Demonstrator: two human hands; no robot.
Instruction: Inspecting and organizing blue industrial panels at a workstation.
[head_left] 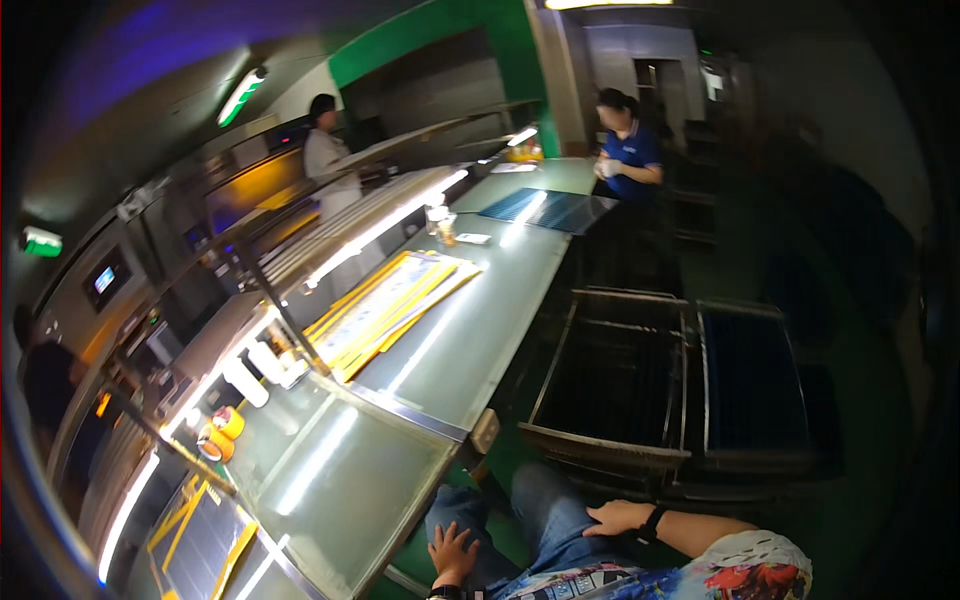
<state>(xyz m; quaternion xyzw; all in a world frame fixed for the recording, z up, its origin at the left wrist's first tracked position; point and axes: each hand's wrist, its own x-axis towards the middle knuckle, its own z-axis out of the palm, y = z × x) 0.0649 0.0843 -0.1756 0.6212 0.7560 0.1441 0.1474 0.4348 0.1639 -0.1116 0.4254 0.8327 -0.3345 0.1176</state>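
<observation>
I sit beside a long glossy workbench (480, 330). My left hand (452, 552) lies flat on my left knee, fingers spread, holding nothing. My right hand (617, 517) rests palm down on my right thigh, a dark band at its wrist, also empty. Both legs are in blue jeans (545, 520). Nearest to my hands is the bench's near corner with a small metal bracket (484, 432).
A stack of yellow-framed panels (385, 310) lies on the bench; orange tape rolls (222, 432) and white cylinders (250, 375) sit at its left. A wire rack cart (660, 385) stands to my right. A person in blue (628, 150) and one in white (328, 160) stand farther off.
</observation>
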